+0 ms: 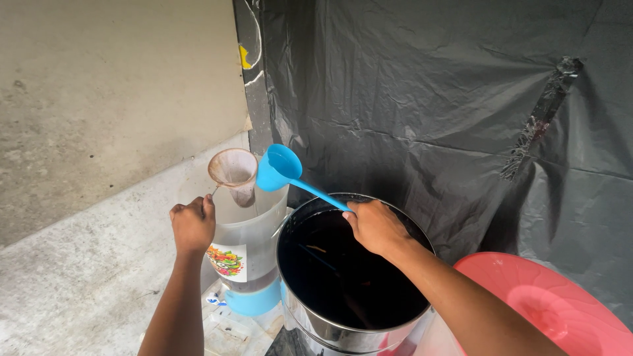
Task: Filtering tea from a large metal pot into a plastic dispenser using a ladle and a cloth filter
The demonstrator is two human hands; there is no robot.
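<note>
Steel pot [356,270] of dark liquid at five o'clock; clear jug [247,244] just beside it at nine. Blue ladle [280,168] tipped over the cloth strainer [233,170], right hand [374,227] fingers wrapped round its handle. Left hand [193,224] fingers pinching the strainer handle. Pour slowly, strainer centred above the jug mouth.

A makeshift outdoor drink-making spot: rough grey concrete wall [99,86] at 10 o'clock, taped black plastic sheeting [448,92] at 1 o'clock, large steel pot of dark liquid [349,333] at 6 o'clock.
</note>
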